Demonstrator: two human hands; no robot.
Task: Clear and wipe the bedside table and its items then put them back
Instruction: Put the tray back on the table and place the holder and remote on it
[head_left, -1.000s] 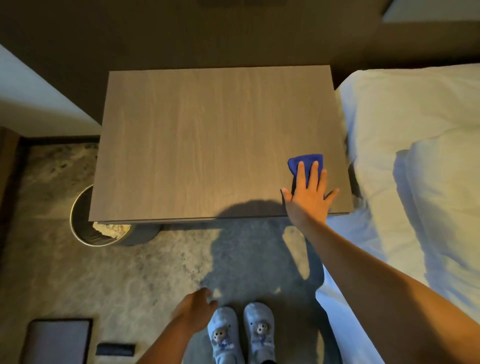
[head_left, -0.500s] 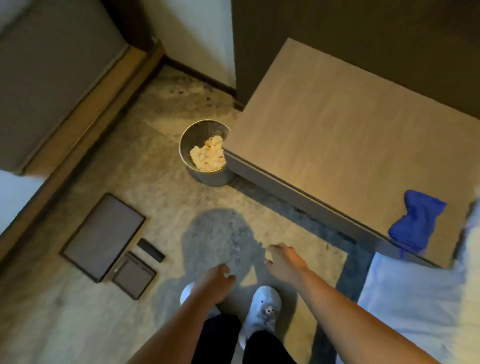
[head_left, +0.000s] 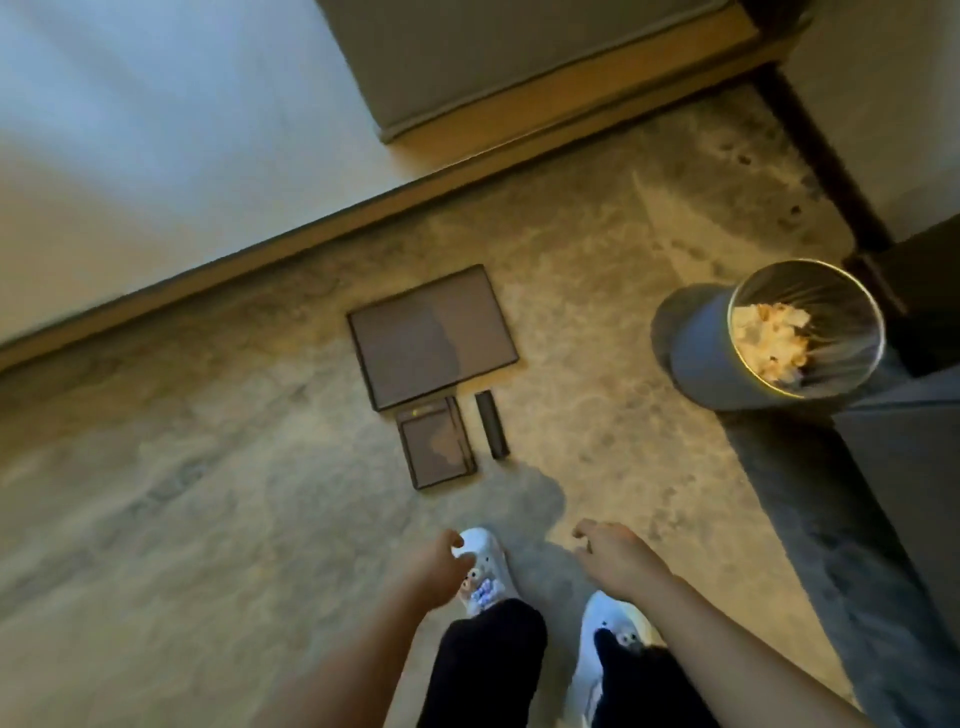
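Observation:
Three dark items lie together on the carpet ahead of my feet: a large flat tray (head_left: 432, 335), a smaller notepad holder (head_left: 435, 442) just below it, and a slim black remote (head_left: 491, 424) to that holder's right. My left hand (head_left: 434, 569) hangs low with loosely curled fingers and holds nothing. Level with it to the right, my right hand (head_left: 613, 553) is also empty, fingers slightly apart. Both hands are well short of the items. A dark corner of the bedside table (head_left: 930, 291) shows at the right edge; the blue cloth is out of view.
A metal waste bin (head_left: 701, 358) with crumpled paper stands at the right by the table. A wooden skirting (head_left: 322, 228) runs along the wall behind the items. My white slippers (head_left: 485, 566) stand on the beige carpet.
My right hand let go of the blue cloth on the table top. I turned left toward the floor; the tray, holder and remote are now centred ahead, both hands lowered and empty.

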